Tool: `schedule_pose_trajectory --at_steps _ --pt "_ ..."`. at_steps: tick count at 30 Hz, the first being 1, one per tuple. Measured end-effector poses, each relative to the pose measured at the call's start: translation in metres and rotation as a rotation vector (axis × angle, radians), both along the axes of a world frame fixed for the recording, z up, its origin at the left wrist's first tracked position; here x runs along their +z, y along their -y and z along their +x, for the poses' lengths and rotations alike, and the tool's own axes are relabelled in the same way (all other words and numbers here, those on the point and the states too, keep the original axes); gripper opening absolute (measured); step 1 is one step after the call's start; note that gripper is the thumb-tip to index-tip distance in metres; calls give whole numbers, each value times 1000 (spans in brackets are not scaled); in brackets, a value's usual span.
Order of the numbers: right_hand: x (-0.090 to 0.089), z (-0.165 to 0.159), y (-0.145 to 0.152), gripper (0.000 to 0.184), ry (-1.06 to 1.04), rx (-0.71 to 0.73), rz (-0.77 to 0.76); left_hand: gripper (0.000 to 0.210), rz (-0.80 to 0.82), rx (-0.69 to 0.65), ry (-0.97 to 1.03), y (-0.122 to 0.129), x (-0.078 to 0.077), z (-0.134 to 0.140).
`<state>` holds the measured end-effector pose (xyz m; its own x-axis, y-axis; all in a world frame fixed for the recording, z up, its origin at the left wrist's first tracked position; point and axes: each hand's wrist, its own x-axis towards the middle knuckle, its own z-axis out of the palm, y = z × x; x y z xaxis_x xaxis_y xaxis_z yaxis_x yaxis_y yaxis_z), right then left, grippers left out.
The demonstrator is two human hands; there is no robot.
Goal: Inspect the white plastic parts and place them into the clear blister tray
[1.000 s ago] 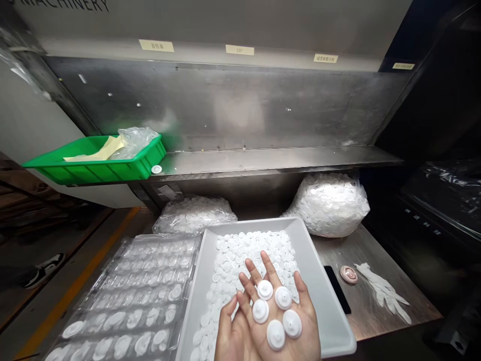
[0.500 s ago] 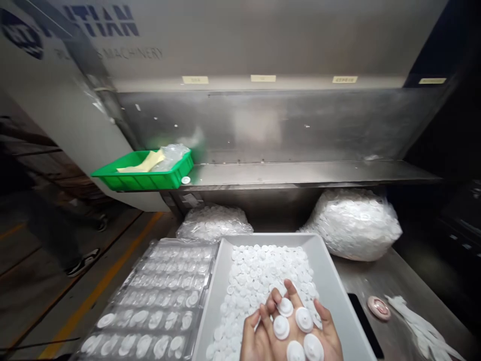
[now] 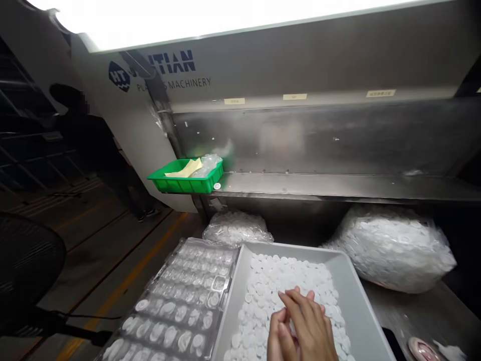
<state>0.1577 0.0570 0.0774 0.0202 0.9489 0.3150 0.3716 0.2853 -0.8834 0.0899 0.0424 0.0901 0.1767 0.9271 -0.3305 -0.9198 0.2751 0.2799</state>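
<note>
Scores of round white plastic pieces lie spread in a rectangular light-grey plastic bin, below a bare right hand folded over the left hand. Any piece cupped between the palms could slip out should the fingers part unevenly, dropping back among its lookalikes; a sideways spill might reach the clear moulded plastic tray beside the bin. Fingers overlap, bent and close together, with little gap showing. Whether they enclose anything, or touch the pile beneath, cannot be told.
</note>
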Motion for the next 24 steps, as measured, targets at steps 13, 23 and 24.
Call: schedule_pose_trajectory --at_steps 13,23,24 --pt "49 16 23 33 106 -158 137 45 184 -321 145 3 33 -27" --pt "47 23 30 27 -175 -99 -97 60 160 -293 94 5 36 -15" --pt "48 23 30 28 -202 -92 -110 58 145 -291 98 6 37 -14"
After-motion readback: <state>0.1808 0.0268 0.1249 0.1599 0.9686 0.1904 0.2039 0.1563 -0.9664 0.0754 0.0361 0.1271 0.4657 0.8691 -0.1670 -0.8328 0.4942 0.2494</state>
